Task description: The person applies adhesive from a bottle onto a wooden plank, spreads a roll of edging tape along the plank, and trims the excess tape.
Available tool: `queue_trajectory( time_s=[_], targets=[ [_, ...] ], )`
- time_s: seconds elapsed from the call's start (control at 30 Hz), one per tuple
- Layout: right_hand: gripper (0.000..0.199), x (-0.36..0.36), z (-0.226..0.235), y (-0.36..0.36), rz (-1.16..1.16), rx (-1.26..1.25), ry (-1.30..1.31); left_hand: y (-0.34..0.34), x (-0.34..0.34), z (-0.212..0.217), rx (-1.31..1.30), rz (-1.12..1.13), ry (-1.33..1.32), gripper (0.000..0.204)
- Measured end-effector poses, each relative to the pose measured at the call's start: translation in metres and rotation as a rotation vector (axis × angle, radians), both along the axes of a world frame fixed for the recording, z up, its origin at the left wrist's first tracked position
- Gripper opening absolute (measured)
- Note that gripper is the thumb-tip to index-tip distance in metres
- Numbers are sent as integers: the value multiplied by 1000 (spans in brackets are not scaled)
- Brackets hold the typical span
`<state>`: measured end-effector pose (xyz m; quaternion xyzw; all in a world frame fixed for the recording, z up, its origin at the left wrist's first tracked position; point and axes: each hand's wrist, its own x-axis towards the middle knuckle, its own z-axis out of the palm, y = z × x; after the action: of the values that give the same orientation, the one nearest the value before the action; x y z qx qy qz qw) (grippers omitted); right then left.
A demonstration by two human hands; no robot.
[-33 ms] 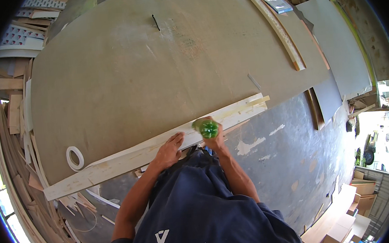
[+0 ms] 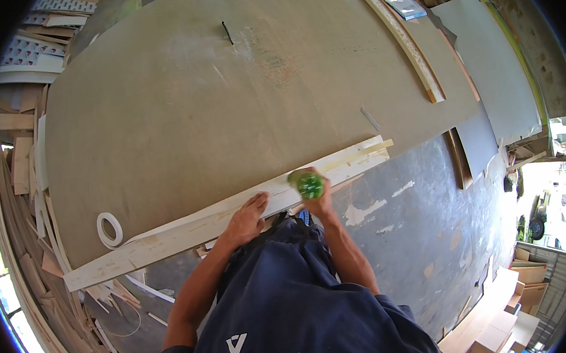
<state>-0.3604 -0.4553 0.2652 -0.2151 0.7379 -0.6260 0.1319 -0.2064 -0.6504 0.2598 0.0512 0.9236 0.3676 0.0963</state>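
Observation:
A long white-painted board (image 2: 227, 216) lies slantwise along the near edge of the large brown worktop, with a strip of thin pale edging lifted along its far side. My left hand (image 2: 248, 218) rests on the board, its fingers stretched out flat and holding nothing. Just to its right, my right hand (image 2: 322, 190) is wrapped round a green see-through bottle (image 2: 310, 186) held over the board. The bottle's rounded end faces up; its lower end is blurred and partly hidden by the hand. A short yellowish strip (image 2: 379, 147) sticks out at the board's right end.
A white roll of edging (image 2: 109, 230) stands near the board's left end. Beyond lie a thin black tool (image 2: 227, 33), a long pale strip (image 2: 405, 43) and a clear-topped packet (image 2: 403, 5). Offcuts (image 2: 30, 220) crowd the left side; cartons (image 2: 497, 332) sit at lower right.
My right hand has shifted slightly to the right along the board with the green bottle. The left hand stays in place.

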Motion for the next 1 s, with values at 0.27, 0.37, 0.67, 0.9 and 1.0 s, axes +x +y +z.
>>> queue_trajectory(
  time_s=[0.27,0.37,0.67,0.9,1.0],
  targets=[
    [31,-35,-10,31,-294,50,173,3,-3,-2,9,2,26,59],
    [25,9,-7,-10,-47,153,385,-1,0,-3,-9,-1,13,58],
    [37,-58,-23,71,-285,66,191,2,-2,-2,18,6,28,58],
    [24,14,-26,-1,-67,-364,-317,2,-3,-3,7,-5,12,58],
    [34,24,1,-18,-27,152,169,-1,0,-2,2,-6,9,59]
  ],
)
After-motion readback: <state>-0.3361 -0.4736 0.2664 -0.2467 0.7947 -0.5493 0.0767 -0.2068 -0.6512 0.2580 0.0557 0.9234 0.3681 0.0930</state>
